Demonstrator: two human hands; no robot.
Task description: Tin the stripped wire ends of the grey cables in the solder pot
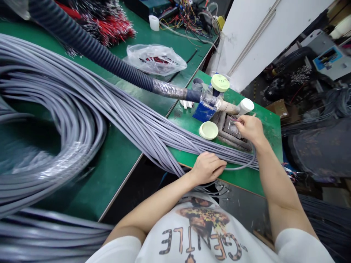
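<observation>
My right hand pinches the end of a grey cable, its thin stripped wires held over a small solder pot in a grimy square frame. My left hand rests with bent fingers on the near edge of a long bundle of grey cables; whether it grips a cable is hidden. A ribbed dark hose ends in a taped nozzle just above the pot. Beside the pot are a pale open dish and a blue box.
A large coil of grey cable covers the left of the green table. Behind lie a plastic bag, a red and black wire pile and tangled wires. A yellow-lidded jar and white jar stand behind the pot.
</observation>
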